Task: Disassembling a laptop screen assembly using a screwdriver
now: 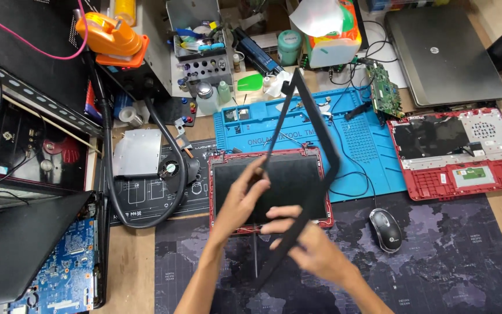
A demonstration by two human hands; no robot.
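My left hand (240, 200) and my right hand (309, 247) both hold a thin black screen bezel frame (327, 152), tilted up on edge above a red-rimmed laptop lid with a dark screen panel (289, 183). The left hand grips the bezel's left bar near the lid's middle. The right hand pinches the bezel's lower bar nearer to me. The bezel's far corner rises over the blue repair mat (367, 131).
A red laptop base (454, 152) lies at right, with a grey closed laptop (444, 55) behind it. A black mouse (385, 229) sits on the dark desk mat. An open black laptop with a blue circuit board (65, 264) is at left. Tools and bottles crowd the back.
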